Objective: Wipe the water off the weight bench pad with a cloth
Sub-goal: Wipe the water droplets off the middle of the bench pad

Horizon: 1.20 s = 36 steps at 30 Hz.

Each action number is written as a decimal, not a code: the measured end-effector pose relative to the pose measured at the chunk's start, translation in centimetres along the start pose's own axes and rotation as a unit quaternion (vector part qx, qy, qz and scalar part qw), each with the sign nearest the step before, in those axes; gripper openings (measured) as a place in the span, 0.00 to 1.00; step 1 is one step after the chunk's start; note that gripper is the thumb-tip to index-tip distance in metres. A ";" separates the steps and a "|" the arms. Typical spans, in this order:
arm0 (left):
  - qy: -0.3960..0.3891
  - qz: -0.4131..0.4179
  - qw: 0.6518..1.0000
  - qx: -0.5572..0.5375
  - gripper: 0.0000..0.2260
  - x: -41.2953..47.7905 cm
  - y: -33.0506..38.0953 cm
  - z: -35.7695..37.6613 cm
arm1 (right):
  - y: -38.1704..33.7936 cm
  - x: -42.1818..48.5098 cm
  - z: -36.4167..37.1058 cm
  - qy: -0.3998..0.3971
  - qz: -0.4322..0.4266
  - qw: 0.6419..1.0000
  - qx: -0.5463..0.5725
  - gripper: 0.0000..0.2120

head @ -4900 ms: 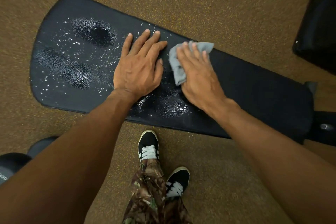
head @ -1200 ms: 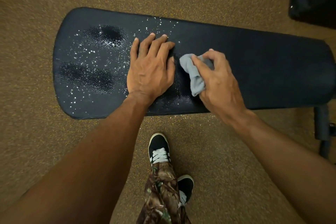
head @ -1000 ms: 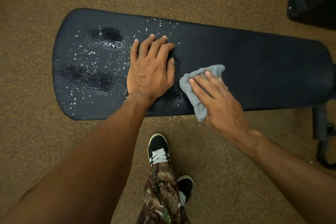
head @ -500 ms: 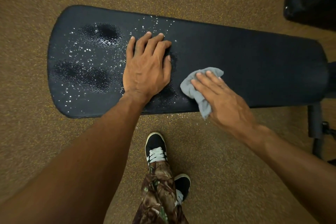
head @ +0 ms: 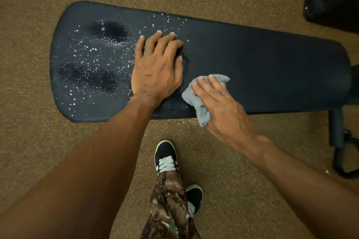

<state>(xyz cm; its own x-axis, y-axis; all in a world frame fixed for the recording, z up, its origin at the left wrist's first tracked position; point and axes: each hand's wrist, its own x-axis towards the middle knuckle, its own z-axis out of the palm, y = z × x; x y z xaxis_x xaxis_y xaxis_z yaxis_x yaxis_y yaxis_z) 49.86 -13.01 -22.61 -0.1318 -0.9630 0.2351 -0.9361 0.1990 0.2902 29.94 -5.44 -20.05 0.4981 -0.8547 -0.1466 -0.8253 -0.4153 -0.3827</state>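
1. Across the near edge of the bench pad (head: 262, 68), the right hand (head: 223, 108) lies flat on a grey cloth (head: 196, 101), its fingers spread and only slightly curled, pressing the fabric down rather than pinching it; a tail of the cloth hangs past the pad's edge over the brown floor (head: 58, 151).
2. That flat, open press likely serves to put as much cloth as possible against the surface, so each stroke soaks up more.
3. To its left, the left hand (head: 157, 66) rests palm down on the pad, fingers extended and close together, holding nothing. It looks like a brace for the leaning body, not a working hand.
4. It sits at the border of the wet zone: water droplets (head: 91, 54) and two dark pooled patches cover the wide end of the pad beyond it, while the stretch to the right of the cloth appears dry.
5. Judging by this, most of the water remains, and the bracing hand will need to move for the cloth to reach it.
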 end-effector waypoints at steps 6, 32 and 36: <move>0.006 0.001 1.000 -0.003 0.15 0.0 0.0 0.1 | 2.0 -2.7 -1.3 -0.047 -0.088 0.995 -0.014 0.27; 0.006 0.002 1.000 -0.003 0.16 -0.1 -0.1 0.1 | 2.1 -3.2 -0.8 -0.048 -0.122 0.991 0.012 0.26; 0.008 0.002 1.000 -0.007 0.15 -0.2 -0.1 0.1 | -1.1 -1.5 0.3 0.010 -0.063 0.997 0.043 0.27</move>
<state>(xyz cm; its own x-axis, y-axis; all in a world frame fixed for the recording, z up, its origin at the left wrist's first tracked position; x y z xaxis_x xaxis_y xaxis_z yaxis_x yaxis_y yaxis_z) 49.98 -12.84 -22.75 -0.1304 -0.9591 0.2513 -0.9307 0.2058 0.3024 30.22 -3.63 -19.73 0.5908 -0.8033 -0.0747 -0.7299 -0.4927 -0.4738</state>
